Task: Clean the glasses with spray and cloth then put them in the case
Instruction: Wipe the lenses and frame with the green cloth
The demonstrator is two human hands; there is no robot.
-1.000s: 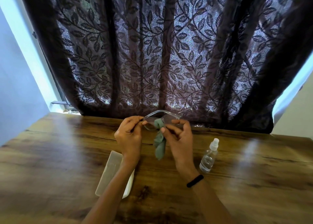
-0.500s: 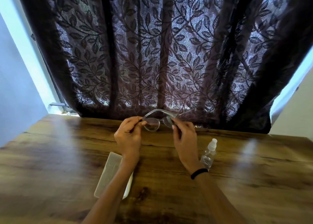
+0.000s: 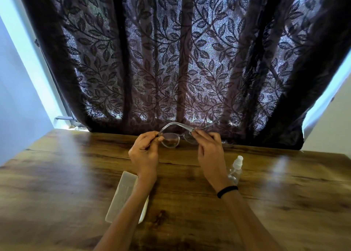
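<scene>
Inspection seemed the step in hand: the clear grey plastic-framed glasses (image 3: 175, 138) were held up over the far edge of the brown wooden counter (image 3: 57, 174). The left hand (image 3: 144, 154) pinched one end of the frame, and the right hand (image 3: 209, 150) pinched the other near its hinge. If the lenses were judged clean, the next move would call for folding the temples and lowering the glasses into the white rectangular case (image 3: 121, 195). The case lay on the counter partly under the left forearm, so that arm would have to clear it. The small clear spray bottle with a white nozzle (image 3: 235, 170) showed just beside the right wrist, its base hidden. No cloth showed; the right palm may have covered it. Whether the case lay open was hard to tell.
</scene>
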